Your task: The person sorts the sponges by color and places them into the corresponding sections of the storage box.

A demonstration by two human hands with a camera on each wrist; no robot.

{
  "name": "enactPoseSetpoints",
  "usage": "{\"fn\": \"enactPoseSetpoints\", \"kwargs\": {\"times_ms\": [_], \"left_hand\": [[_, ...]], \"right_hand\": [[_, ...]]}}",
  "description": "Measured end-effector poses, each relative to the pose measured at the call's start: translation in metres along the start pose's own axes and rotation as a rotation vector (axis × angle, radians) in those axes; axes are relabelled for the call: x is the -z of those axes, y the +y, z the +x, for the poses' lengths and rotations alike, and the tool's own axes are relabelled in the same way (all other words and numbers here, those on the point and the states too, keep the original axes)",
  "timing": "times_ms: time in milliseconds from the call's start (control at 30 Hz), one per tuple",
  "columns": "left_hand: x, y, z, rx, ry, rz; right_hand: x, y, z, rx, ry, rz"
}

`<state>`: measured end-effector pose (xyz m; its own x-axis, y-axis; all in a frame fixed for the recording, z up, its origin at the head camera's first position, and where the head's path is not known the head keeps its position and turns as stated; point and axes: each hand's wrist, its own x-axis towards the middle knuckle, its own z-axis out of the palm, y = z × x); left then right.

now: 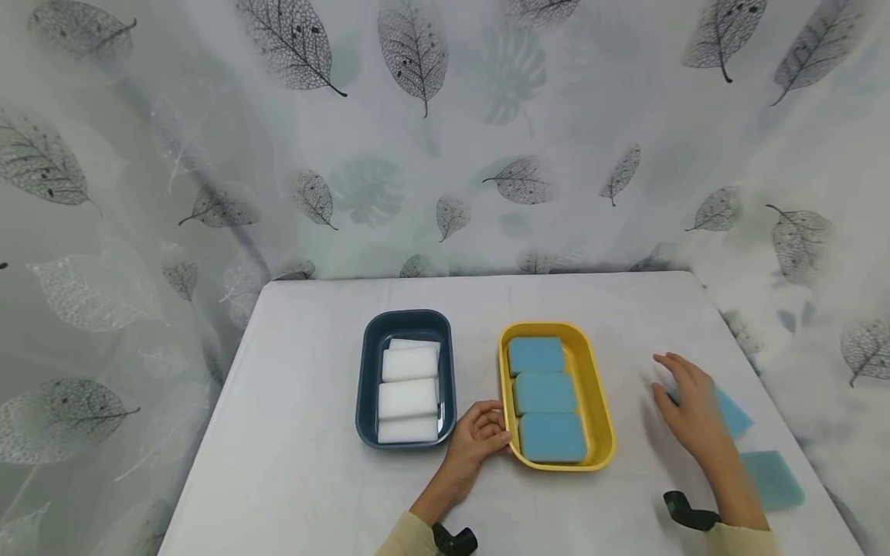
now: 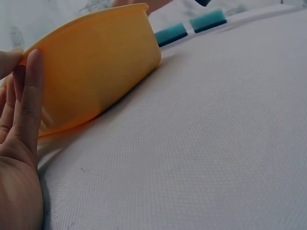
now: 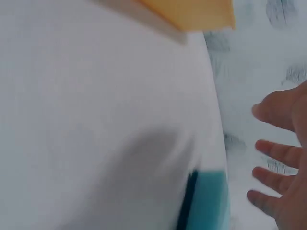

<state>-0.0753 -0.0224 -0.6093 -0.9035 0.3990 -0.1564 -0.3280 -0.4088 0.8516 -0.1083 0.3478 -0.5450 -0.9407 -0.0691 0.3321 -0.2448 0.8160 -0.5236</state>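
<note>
In the head view, a yellow tray (image 1: 602, 432) holds three blue sponges (image 1: 545, 392) lined up along its left side. My left hand (image 1: 476, 440) pinches the tray's near left rim; in the left wrist view its thumb is at the rim and its fingers (image 2: 32, 91) lie against the outer wall. On the right, my right hand (image 1: 691, 409) is above the table, fingers spread and holding nothing. Partly hidden beneath it lies a blue sponge (image 1: 733, 413). Another blue-green sponge (image 1: 772, 480) lies nearer, beside the right forearm. The right wrist view shows one sponge (image 3: 208, 201) with a dark layer.
Left of the yellow tray stands a dark blue tray (image 1: 363, 386) with several white sponges (image 1: 408, 399) in it. Both trays rest on a white-covered table (image 1: 299, 401). A leaf-patterned sheet (image 1: 445, 154) hangs behind and at the sides.
</note>
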Motion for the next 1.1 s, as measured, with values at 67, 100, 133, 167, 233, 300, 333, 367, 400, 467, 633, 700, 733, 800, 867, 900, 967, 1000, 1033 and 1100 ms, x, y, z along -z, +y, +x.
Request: {"fn": "enactPoseSetpoints", "kwargs": {"times_ms": [67,100,133,167,233,300,333,367,400,467,633,700,733,800,867,900,967,1000,1033,1100], "left_hand": [[0.0,0.0,0.0,-0.01,-0.011,0.005],[0.0,0.0,0.001,-0.013,-0.015,0.007],[0.0,0.0,0.001,-0.015,-0.019,0.009],[-0.001,0.0,0.0,-0.018,-0.021,0.012],[-0.001,0.0,0.0,-0.02,-0.025,0.012],[-0.001,0.0,0.0,-0.019,-0.023,0.009],[-0.001,0.0,0.0,-0.019,-0.024,0.008],[-0.001,0.0,0.0,-0.019,-0.024,0.006],[-0.001,0.0,0.0,-0.018,-0.024,0.005],[-0.001,-0.001,-0.001,-0.018,-0.025,0.008],[0.001,-0.002,0.0,-0.015,-0.019,0.018],[0.001,-0.003,0.001,-0.015,-0.018,0.015],[0.002,-0.003,0.001,-0.018,-0.02,0.017],[0.002,-0.003,0.001,-0.028,-0.028,0.013],[0.002,-0.003,0.002,-0.035,-0.035,0.017],[0.001,-0.003,0.002,-0.038,-0.037,0.019],[0.001,-0.003,0.003,-0.042,-0.036,0.02],[0.001,-0.003,0.003,-0.041,-0.034,0.022],[0.002,-0.003,0.002,-0.038,-0.03,0.024],[0.002,-0.003,0.001,-0.037,-0.023,0.024]], "right_hand": [[0.009,0.01,-0.008,-0.063,-0.027,-0.065],[0.013,0.014,-0.012,-0.103,-0.053,-0.1],[0.016,0.018,-0.015,-0.146,-0.085,-0.131],[0.02,0.02,-0.019,-0.193,-0.124,-0.161],[0.026,0.023,-0.024,-0.27,-0.189,-0.203],[0.029,0.026,-0.026,-0.315,-0.234,-0.231],[0.031,0.027,-0.027,-0.323,-0.248,-0.24],[0.032,0.028,-0.027,-0.328,-0.256,-0.243],[0.032,0.029,-0.028,-0.332,-0.262,-0.246],[0.033,0.032,-0.029,-0.333,-0.262,-0.261],[0.035,0.034,-0.032,-0.358,-0.276,-0.28],[0.035,0.033,-0.032,-0.358,-0.274,-0.277],[0.035,0.032,-0.032,-0.35,-0.267,-0.274],[0.035,0.029,-0.031,-0.315,-0.229,-0.268],[0.034,0.024,-0.028,-0.271,-0.191,-0.245],[0.032,0.021,-0.025,-0.239,-0.168,-0.228],[0.029,0.012,-0.019,-0.185,-0.132,-0.198],[0.027,0.007,-0.016,-0.163,-0.119,-0.181],[0.025,0.0,-0.012,-0.143,-0.11,-0.165],[0.02,-0.012,-0.005,-0.102,-0.092,-0.141]]}}
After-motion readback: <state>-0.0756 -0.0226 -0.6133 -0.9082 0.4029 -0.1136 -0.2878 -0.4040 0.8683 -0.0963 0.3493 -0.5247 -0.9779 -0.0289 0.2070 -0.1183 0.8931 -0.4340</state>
